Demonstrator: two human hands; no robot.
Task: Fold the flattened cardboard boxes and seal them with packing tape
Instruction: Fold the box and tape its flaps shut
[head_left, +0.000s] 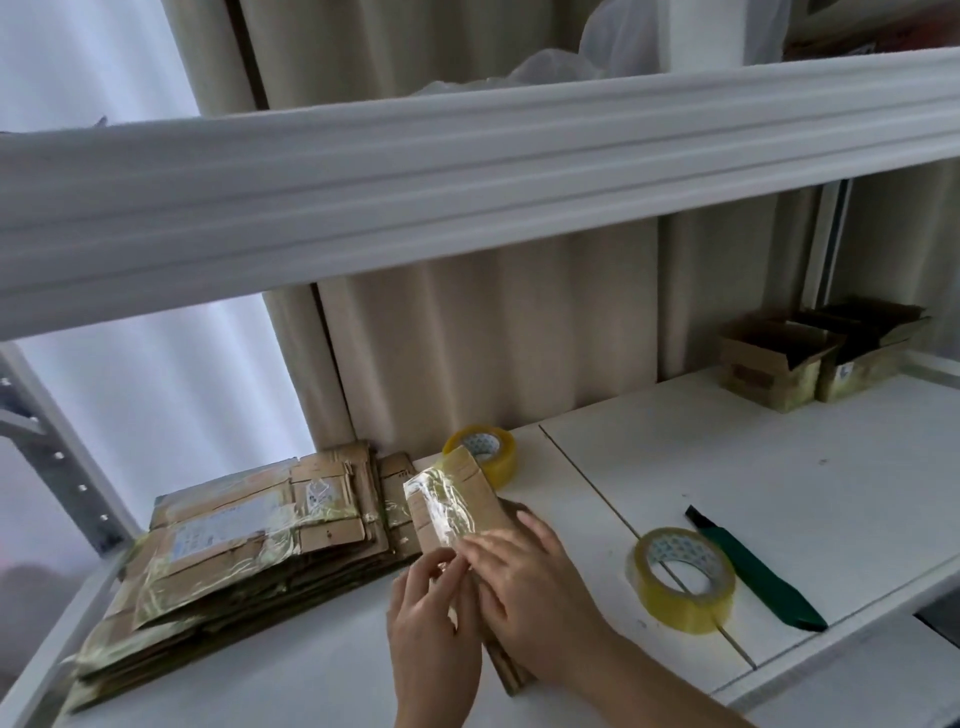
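A small flattened cardboard box (454, 506) with old clear tape on it stands tilted on the white shelf (779, 467). My left hand (431, 623) grips its lower left edge. My right hand (530, 587) lies over its lower right side, fingers on the cardboard. A stack of flattened, taped cardboard boxes (234, 545) lies to the left. One yellowish tape roll (683, 577) rests to the right of my hands, and another tape roll (491, 449) stands behind the held box.
A green-handled utility knife (753, 571) lies right of the near tape roll. Two small open cardboard boxes (821, 358) stand at the shelf's far right. An upper white shelf beam (467, 182) crosses overhead. Curtains hang behind. A metal rack post (57, 457) stands left.
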